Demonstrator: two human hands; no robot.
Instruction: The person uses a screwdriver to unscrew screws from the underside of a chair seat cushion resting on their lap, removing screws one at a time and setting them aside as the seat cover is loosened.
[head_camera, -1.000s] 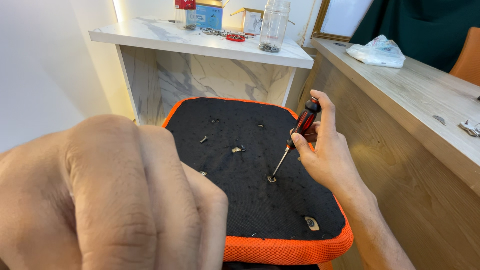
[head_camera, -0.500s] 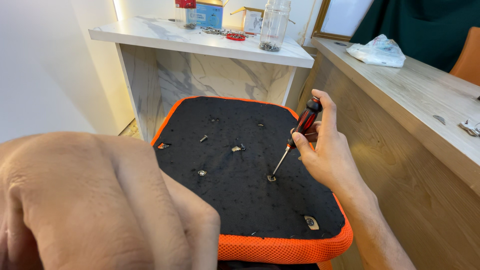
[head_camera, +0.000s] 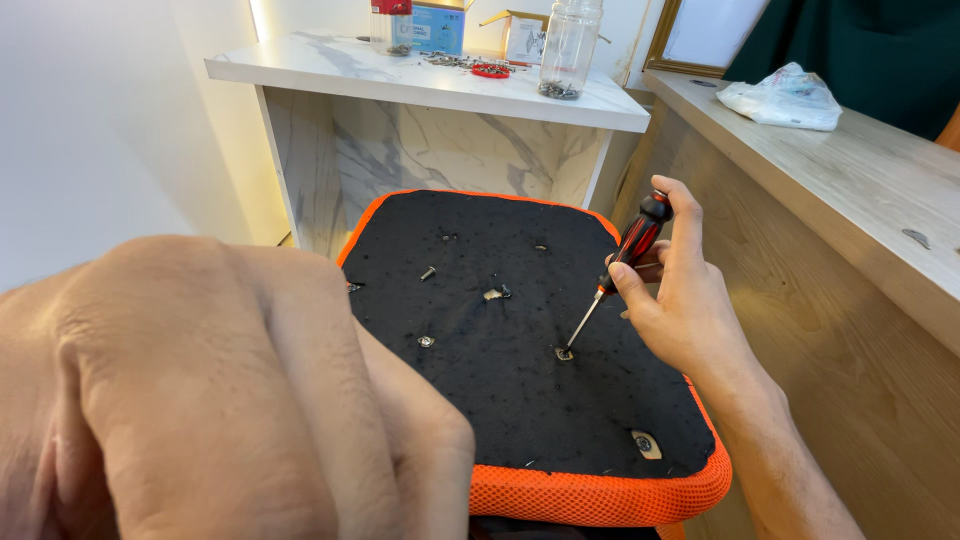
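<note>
An upturned seat cushion (head_camera: 500, 400) with a black underside and orange mesh rim lies in front of me. My right hand (head_camera: 680, 300) grips a red-and-black screwdriver (head_camera: 625, 255), its tip set in a screw (head_camera: 565, 353) on the black panel. Other screws (head_camera: 427, 341) and a small metal bit (head_camera: 493, 293) lie on the panel. My left hand (head_camera: 220, 400) is very close to the camera, fingers curled. It hides the cushion's left front part. What it holds, if anything, I cannot see.
A white marble-look shelf (head_camera: 330, 70) stands behind the cushion with a clear jar (head_camera: 570, 45), small boxes and loose hardware. A wooden counter (head_camera: 840, 170) runs along the right, carrying a plastic bag (head_camera: 785, 95). A white wall is on the left.
My left hand has shifted lower and to the left across the view, uncovering more of the cushion's left side. The right hand and screwdriver stay on the same screw.
</note>
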